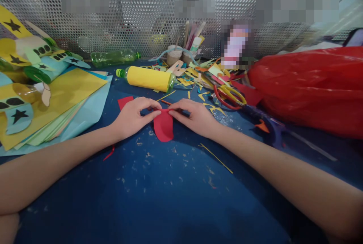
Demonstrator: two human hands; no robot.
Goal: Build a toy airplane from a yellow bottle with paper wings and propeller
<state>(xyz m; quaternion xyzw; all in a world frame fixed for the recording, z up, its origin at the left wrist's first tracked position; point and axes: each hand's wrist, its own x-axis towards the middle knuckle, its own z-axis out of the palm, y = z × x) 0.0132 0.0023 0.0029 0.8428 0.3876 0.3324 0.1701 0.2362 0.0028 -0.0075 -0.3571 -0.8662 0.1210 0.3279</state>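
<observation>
A red paper piece (163,127) with a rounded lower end is over the blue table (159,195), its top edge pinched in the fingers of the left hand (136,113) and right hand (195,115). Beyond lie a yellow-wrapped bottle (149,78) and scissors (228,95).

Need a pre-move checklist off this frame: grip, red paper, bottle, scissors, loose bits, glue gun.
1. Left hand gripping red paper: ok, fingertips pinch its upper edge.
2. Right hand gripping: ok, pinches the same edge, other end.
3. Yellow-wrapped bottle apart from both hands: ok, lies on its side beyond them.
4. Scissors out of the hands: ok, handles show beyond the right hand.
5. No loose strips near the forearms: not ok, thin yellow strip lies by the right one.
6. Glue gun off: cannot tell.
</observation>
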